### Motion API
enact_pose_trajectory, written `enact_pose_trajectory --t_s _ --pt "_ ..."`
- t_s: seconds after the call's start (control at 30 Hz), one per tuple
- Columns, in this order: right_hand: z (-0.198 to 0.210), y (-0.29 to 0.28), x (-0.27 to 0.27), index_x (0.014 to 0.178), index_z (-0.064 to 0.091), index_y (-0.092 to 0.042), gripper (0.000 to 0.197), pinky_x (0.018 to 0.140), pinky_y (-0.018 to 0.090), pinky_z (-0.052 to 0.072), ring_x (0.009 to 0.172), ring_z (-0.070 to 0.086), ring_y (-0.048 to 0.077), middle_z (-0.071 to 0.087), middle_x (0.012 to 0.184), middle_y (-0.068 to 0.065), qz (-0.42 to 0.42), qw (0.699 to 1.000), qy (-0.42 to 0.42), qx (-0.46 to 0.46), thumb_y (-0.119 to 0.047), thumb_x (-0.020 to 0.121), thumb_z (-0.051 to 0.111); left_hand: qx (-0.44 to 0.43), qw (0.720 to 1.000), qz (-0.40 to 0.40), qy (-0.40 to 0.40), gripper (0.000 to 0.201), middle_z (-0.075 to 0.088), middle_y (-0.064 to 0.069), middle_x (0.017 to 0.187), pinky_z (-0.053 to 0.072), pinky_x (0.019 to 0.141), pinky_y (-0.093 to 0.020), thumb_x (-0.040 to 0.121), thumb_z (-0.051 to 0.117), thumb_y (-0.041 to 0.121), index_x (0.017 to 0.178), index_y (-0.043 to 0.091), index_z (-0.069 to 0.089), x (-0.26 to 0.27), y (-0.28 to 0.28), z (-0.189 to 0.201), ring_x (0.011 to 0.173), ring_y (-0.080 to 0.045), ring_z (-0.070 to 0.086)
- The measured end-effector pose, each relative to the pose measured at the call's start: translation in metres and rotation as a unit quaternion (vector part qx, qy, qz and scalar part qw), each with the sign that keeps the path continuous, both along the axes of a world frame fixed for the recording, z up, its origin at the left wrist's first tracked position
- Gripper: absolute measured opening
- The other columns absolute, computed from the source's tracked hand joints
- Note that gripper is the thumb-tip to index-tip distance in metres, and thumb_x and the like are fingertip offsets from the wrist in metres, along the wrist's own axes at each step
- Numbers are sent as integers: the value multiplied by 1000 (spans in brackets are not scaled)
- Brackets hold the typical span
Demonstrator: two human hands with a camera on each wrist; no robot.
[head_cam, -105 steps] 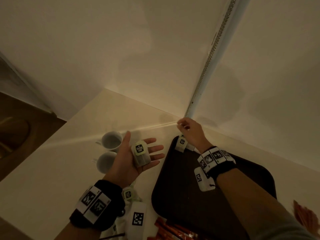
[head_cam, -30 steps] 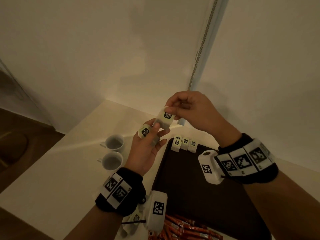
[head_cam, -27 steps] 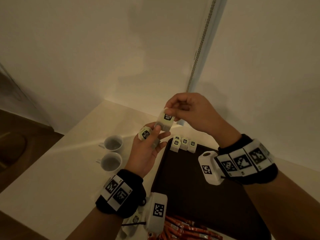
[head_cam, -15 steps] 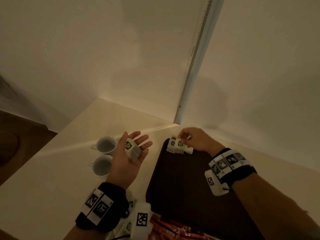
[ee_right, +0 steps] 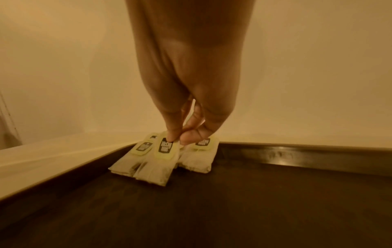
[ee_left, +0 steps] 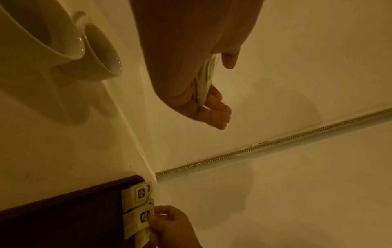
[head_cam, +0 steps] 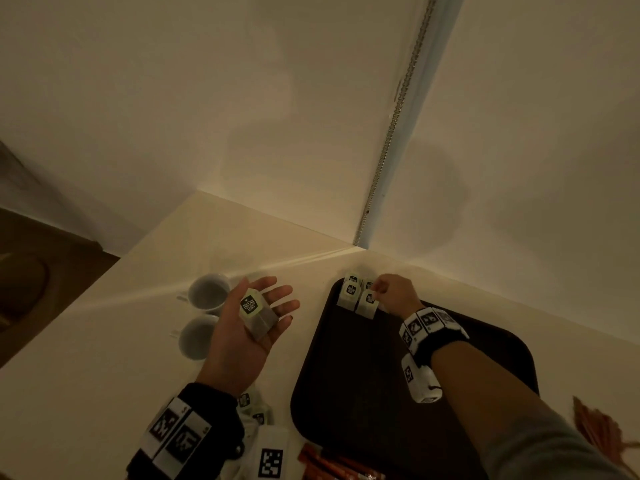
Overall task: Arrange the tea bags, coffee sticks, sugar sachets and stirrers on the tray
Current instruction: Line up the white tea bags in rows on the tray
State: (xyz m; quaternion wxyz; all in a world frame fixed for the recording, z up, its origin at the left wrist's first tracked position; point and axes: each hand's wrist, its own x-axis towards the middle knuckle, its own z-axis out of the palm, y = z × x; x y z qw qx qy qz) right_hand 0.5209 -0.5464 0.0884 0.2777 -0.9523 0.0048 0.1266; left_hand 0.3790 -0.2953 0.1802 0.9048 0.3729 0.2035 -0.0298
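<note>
Tea bags sit grouped in the tray's far corner; right hand pinches one bag's tag, setting it down. Left hand lies flat, spare tea bag on palm. Likely next: let go, fetch that bag.

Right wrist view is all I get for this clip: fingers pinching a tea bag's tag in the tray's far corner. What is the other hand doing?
Observer: The left hand is held palm up beside the tray, with one tea bag lying flat on it.
Reviewer: Anything else on the counter over there?
Observer: Two white cups stand just left of that hand.
Reviewer: Are the coffee sticks on the tray?
Observer: Orange sticks lie at the tray's near edge; I cannot tell whether they rest on it or beside it.
</note>
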Motion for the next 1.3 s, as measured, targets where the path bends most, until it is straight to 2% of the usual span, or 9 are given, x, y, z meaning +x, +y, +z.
enact_pose_trajectory --t_s 0.33,0.43,0.57,0.67,0.8,0.93,1.07,1.2,1.3 --pt "-13 4 12 91 66 -8 12 78 26 45 96 62 26 68 99 11 -26 1000 -10 -14 -7 79 70 0 999 -50 14 64 73 -14 98 55 53 -26 96 19 59 108 13 61 5 -2 -2 77 -26 72" --pt "7 17 9 97 63 -13 19 72 25 42 85 57 19 62 95 5 -29 996 -69 38 -20 81 70 6 995 -95 23 77 70 -20 106 56 52 -30 89 13 70 119 15 57 9 -3 0 83 -34 71" --pt "90 62 -23 94 68 -18 10 64 7 37 73 53 -2 57 84 -12 135 953 -136 234 -23 85 68 40 986 -159 14 88 68 -25 108 57 51 -32 78 9 77 128 17 49 17 -7 7 85 -37 70" --pt "142 86 -51 92 70 -19 13 71 5 36 83 53 -2 59 86 -12 297 913 -148 238 -19 80 73 92 976 -199 -18 92 69 -20 110 55 53 -31 73 8 79 132 21 50 22 -11 15 92 -38 69" --pt "168 93 -62 88 72 -10 14 75 10 39 81 56 4 62 85 -4 334 902 -172 212 -18 78 75 139 966 -197 -94 81 68 -8 117 57 65 -35 75 21 78 127 25 53 21 -15 34 103 -33 66" --pt "203 86 -68 89 70 -13 11 69 16 46 71 61 8 69 77 -5 300 904 -223 206 -18 80 72 252 937 -97 -221 43 68 2 112 54 86 -32 75 70 38 114 24 61 18 -14 36 105 -16 64" --pt "233 88 -81 85 72 -16 8 68 21 47 72 60 7 69 78 -6 301 896 -264 192 -22 80 72 255 929 -47 -264 24 72 0 88 52 75 -26 68 74 30 91 26 74 10 -19 42 86 -21 64" --pt "251 92 -94 83 74 -16 5 61 8 38 68 56 2 66 76 -9 289 893 -264 222 -19 79 73 240 930 -38 -275 30 73 2 98 52 72 -24 76 74 18 105 14 66 5 -25 52 89 -19 68" --pt "259 96 -100 84 74 -17 5 60 12 40 66 55 4 68 74 -9 286 898 -271 197 -20 80 72 225 932 -50 -280 31 73 3 98 51 71 -24 78 75 18 107 15 64 0 -27 56 87 -16 69"
